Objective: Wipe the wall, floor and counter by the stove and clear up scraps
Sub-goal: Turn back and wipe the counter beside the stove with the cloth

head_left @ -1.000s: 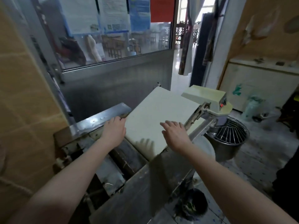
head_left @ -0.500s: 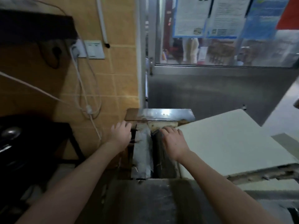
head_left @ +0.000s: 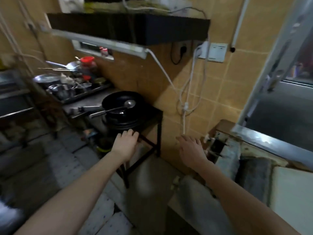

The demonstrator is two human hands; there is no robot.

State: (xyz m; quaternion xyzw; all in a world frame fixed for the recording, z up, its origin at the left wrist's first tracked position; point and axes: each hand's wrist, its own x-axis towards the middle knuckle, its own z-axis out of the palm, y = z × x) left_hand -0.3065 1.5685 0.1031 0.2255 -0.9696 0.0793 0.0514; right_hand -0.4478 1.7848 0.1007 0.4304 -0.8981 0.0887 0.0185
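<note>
Both bare arms reach up from the bottom of the frame toward its middle. The left hand (head_left: 125, 144) is spread flat, fingers apart, holding nothing; its fingertips lie at the front edge of the black stove stand (head_left: 153, 116), though contact cannot be judged for sure. The right hand (head_left: 192, 149) is likewise spread and empty, palm down, in front of the tan tiled wall (head_left: 220, 85) at centre right, just below the end of a dangling white cable (head_left: 183, 121). The stove stand sits at centre frame against that wall, its thin legs running down to the pale tiled floor (head_left: 67, 167) in the lower left. On it rests a black pan (head_left: 122, 101), its handle pointing toward the left of the frame, with a metal ladle (head_left: 129, 103) lying across it, bowl to the right and handle slanting down-left. Left of the stove a steel surface (head_left: 94, 97) runs toward the upper left, carrying a crowded tray of metal bowls (head_left: 67, 89) and a red-lidded jar (head_left: 87, 60). A dark hood (head_left: 135, 29) hangs across the top. At the right, a worn metal machine (head_left: 230, 158) stands below a steel-framed window (head_left: 288, 107), just beside the right hand.
</note>
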